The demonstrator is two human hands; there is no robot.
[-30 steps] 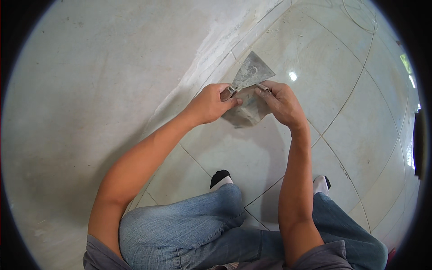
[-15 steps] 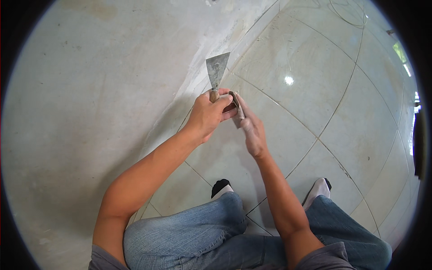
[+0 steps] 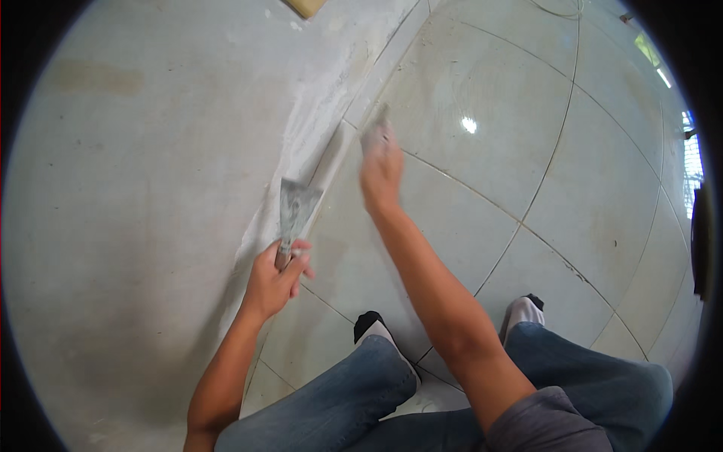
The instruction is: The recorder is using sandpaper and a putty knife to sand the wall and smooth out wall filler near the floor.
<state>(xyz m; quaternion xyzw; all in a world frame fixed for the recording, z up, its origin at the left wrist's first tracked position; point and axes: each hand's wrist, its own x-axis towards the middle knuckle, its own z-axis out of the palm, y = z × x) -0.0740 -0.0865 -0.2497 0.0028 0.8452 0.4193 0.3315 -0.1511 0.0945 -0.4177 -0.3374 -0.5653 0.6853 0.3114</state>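
My left hand (image 3: 275, 280) is closed on the wooden handle of a putty knife (image 3: 297, 207), whose grey, stained blade points up beside the base of the pale wall (image 3: 151, 188). My right hand (image 3: 382, 172) is reached out farther along the skirting tiles, shut on a grey, folded sheet-like piece (image 3: 374, 137), blurred by motion, its far end near the tile edge. A rough white band runs along the lower wall next to the skirting (image 3: 335, 158).
Pale square floor tiles (image 3: 572, 203) spread to the right. A yellow object (image 3: 303, 6) lies at the top edge, a thin loop of wire (image 3: 557, 11) at the back. My feet in white-and-black socks (image 3: 369, 325) rest on the floor below my hands.
My hands have separated: the left moved down and leftward with the putty knife, the right reached up and forward with the grey piece. The yellow object has come into view.
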